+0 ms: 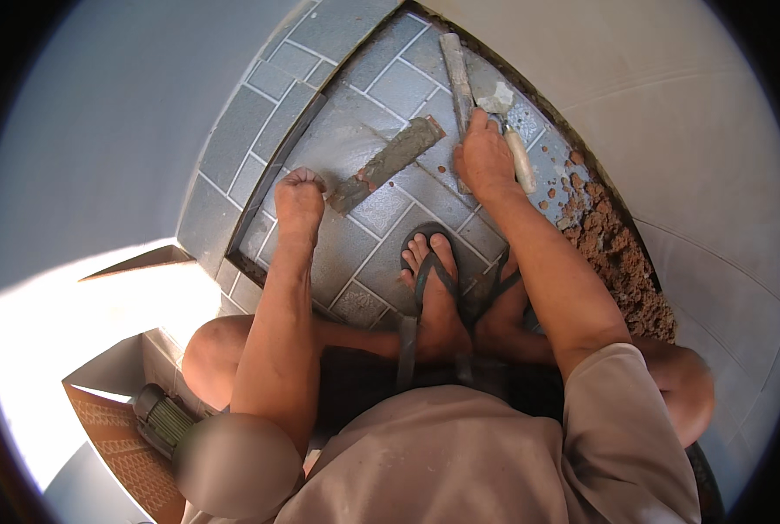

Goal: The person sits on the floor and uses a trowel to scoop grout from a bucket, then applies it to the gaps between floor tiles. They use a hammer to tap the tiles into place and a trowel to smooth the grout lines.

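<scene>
My left hand (301, 199) is closed in a fist beside the lower left end of a narrow strip (390, 164) coated in wet grey mortar. Any small thing inside those fingers is hidden. The strip lies slantwise over the grey floor tiles (324, 262). At the right, my right hand (486, 157) is closed over a long narrow grey bar (455, 68), which shows above and below the hand. Close against that hand lies a trowel with a pale wooden handle (521, 161). A whitish lump (495, 98) sits beyond the handle, near my fingertips.
Reddish crumbled soil (612, 249) fills the gap along the right wall (695, 140). A raised tiled ledge (250, 140) edges the floor at left. My sandaled foot (438, 288) rests on the tiles. A green ribbed motor (164, 417) stands at lower left.
</scene>
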The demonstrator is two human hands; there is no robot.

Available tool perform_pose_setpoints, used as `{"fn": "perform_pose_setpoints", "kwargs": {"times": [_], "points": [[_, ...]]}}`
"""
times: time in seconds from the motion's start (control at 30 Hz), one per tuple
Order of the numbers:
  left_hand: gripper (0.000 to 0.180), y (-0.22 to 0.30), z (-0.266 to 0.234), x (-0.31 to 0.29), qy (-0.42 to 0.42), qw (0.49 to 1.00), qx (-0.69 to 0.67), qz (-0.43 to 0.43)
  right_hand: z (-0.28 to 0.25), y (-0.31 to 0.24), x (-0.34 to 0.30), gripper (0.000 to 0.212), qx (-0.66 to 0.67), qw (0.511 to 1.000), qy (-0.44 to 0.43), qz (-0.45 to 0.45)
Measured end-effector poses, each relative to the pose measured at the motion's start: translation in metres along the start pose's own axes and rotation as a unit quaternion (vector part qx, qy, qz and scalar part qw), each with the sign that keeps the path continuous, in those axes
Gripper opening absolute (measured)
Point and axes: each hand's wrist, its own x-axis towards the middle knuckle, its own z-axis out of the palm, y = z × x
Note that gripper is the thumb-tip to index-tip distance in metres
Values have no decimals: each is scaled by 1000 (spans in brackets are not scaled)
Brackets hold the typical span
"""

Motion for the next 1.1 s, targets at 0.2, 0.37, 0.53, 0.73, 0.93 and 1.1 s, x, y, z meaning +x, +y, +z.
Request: {"fn": "perform_pose_setpoints", "kwargs": {"times": [0.2,0.37,0.53,0.73,0.93,1.1], "points": [[23,8,-11,-10,-41,997,-60,-23,3,-6,-22,39,66,994,91,7],[17,45,6,-31,-144,973,-175,-35,-45,-33,-58,31,160,983,91,21],[42,122,30,-77,-161,864,-469,88,-72,-78,-112,23,143,982,76,-95],[21,138,21,-89,-129,766,-616,130,-28,-84,-145,35,191,949,244,-55],[16,122,14,-106,-182,845,-431,260,-29,-120,-101,30,865,375,-216,254],[69,134,-34,-93,-206,891,115,387,-15,-128,-59,34,886,342,-91,299]]}}
